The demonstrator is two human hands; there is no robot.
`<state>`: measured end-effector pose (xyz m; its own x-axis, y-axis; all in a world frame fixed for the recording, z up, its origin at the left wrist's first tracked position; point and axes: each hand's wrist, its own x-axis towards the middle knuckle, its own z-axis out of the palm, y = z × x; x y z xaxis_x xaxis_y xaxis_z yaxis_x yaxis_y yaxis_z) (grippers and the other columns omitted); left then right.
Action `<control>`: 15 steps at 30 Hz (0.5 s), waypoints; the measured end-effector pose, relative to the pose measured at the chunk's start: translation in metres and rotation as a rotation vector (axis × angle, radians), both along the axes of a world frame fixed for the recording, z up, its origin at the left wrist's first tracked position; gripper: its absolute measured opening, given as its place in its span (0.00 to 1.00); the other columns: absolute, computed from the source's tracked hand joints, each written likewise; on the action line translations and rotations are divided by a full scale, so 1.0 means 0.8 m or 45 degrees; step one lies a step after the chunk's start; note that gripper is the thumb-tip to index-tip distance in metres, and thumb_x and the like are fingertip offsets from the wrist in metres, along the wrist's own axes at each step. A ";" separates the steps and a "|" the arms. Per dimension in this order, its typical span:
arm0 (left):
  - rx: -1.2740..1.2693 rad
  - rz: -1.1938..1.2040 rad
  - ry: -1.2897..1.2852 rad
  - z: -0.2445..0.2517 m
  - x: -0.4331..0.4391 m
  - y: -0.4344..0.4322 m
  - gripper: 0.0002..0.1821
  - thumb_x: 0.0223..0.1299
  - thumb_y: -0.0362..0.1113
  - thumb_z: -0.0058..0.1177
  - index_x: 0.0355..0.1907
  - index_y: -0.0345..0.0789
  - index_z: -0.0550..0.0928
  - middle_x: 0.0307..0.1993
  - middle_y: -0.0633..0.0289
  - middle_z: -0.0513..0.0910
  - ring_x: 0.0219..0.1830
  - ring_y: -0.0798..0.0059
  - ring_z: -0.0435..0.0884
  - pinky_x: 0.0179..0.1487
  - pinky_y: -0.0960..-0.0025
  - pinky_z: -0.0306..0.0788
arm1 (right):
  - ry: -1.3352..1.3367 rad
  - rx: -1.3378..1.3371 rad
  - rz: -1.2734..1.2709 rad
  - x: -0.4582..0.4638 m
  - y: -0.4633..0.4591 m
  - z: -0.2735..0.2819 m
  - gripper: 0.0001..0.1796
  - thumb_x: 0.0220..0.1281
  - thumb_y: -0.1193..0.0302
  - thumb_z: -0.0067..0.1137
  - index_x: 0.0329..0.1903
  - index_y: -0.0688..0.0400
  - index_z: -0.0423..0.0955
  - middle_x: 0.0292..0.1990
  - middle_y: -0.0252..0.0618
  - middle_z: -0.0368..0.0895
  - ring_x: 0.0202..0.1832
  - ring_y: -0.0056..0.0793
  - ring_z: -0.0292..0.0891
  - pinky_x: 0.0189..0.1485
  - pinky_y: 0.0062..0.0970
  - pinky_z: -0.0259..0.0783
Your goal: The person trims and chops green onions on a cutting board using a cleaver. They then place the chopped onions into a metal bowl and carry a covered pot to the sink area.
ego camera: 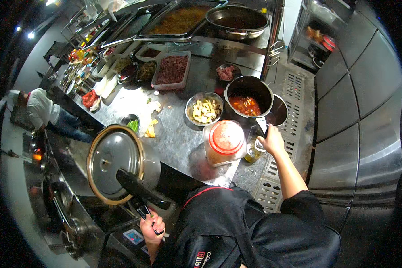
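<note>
My left hand [152,226] grips the black handle of a pressure cooker [150,160], whose metal lid [117,160] faces me at the lower left. My right hand [272,141] is closed around the black handle of an open metal pot [249,97], which holds red stew with chunks. Just left of that hand stands a clear plastic jar with a red lid [226,137]; a glass jar with yellowish contents [253,152] is beside it, partly hidden. A bowl of cut yellowish pieces and mushrooms [204,110] sits left of the open pot.
Further back are a plastic tub of dark red meat [172,70], a small bowl of meat [226,72] and a large metal basin [237,21]. A bowl of green vegetables [132,124] lies left. A person in white [42,107] stands at far left. A perforated floor drain [293,90] runs along the right.
</note>
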<state>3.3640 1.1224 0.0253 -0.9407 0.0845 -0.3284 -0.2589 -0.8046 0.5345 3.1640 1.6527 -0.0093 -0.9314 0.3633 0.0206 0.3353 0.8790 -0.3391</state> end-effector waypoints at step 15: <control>0.323 0.198 0.066 -0.078 0.148 0.046 0.19 0.79 0.44 0.36 0.61 0.34 0.72 0.27 0.65 0.71 0.18 0.75 0.64 0.23 0.64 0.66 | 0.264 -0.395 0.234 -0.130 0.016 -0.069 0.32 0.54 0.72 0.64 0.61 0.64 0.63 0.40 0.61 0.82 0.44 0.61 0.79 0.49 0.49 0.74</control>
